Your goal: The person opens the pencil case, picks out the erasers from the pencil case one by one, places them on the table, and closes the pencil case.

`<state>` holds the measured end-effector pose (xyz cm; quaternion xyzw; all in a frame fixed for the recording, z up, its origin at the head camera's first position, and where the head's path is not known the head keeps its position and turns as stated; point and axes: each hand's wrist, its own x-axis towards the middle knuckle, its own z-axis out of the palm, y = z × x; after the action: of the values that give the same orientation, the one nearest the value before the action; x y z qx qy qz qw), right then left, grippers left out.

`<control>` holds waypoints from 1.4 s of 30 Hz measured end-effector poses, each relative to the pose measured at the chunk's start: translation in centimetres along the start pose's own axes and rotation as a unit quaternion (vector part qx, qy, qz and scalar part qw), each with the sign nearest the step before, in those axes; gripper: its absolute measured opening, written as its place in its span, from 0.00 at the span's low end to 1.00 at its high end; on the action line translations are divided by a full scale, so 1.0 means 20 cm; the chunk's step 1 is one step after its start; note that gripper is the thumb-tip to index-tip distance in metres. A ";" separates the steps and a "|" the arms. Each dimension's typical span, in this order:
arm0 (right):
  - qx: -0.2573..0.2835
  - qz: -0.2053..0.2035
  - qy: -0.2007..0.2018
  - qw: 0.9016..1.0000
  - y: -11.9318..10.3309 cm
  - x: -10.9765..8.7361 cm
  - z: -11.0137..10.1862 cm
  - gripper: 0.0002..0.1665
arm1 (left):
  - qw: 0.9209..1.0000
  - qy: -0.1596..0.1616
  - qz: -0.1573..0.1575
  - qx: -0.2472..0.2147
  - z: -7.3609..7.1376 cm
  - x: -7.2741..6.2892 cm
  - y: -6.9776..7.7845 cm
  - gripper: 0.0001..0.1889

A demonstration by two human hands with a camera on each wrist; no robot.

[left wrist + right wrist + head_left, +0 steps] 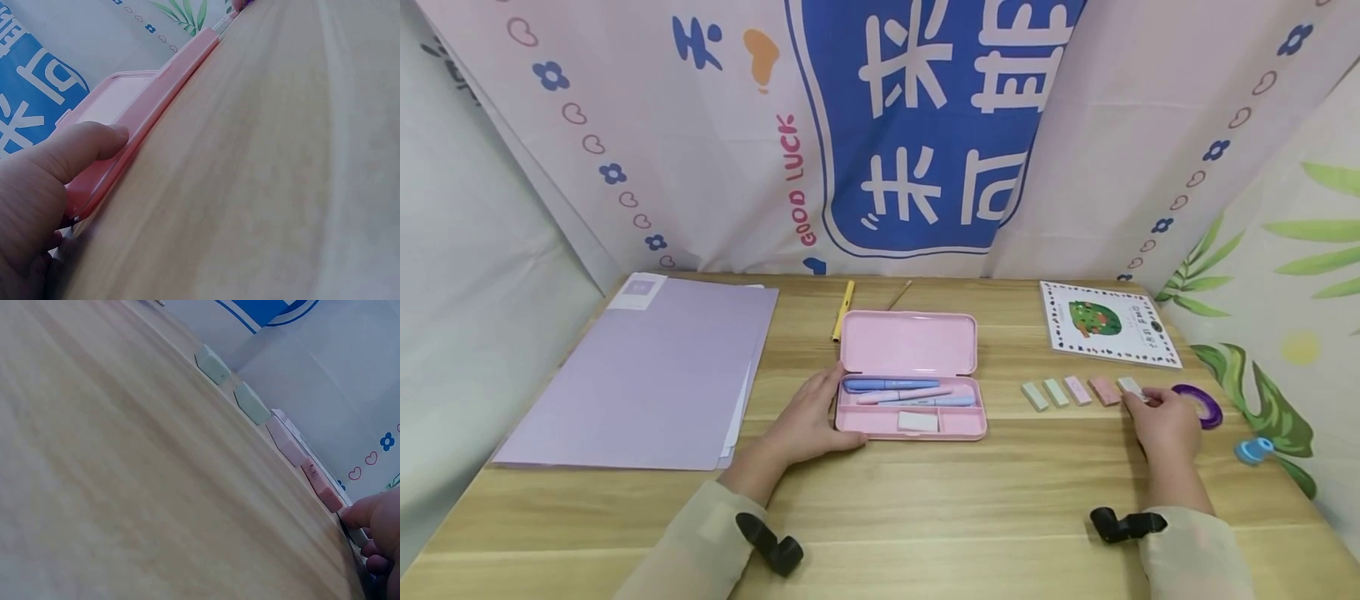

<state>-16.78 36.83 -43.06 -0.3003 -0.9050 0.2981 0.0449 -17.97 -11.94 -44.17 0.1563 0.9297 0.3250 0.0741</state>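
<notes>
While the left hand [805,423] holds the left end of the open pink pencil case [910,343] in the head view, the right hand [1167,427] pinches the near end of a white eraser [1129,386], well apart from the case and just right of a salmon-pink eraser [1103,390]. From the left wrist, the thumb lies over the case's front edge. From the right wrist, the hand partly hides the white eraser in its fingers.
</notes>
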 end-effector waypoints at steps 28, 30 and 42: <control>0.048 -0.425 -0.116 0.896 -0.54 -0.50 0.35 0.10 | 1.000 0.001 0.003 0.006 0.00 0.00 -0.01 0.63; 0.035 -0.450 -0.141 0.881 -0.59 -0.54 0.39 0.08 | 1.000 0.000 0.003 0.005 0.00 0.00 0.00 0.63; -0.112 -0.548 -0.186 0.808 -0.78 -0.57 0.47 0.07 | 1.000 -0.004 -0.001 0.002 0.00 0.00 0.00 0.64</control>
<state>-17.99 15.47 -40.72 0.3041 -0.9372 0.1711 -0.0026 -17.98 -11.97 -44.15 0.1567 0.9302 0.3227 0.0783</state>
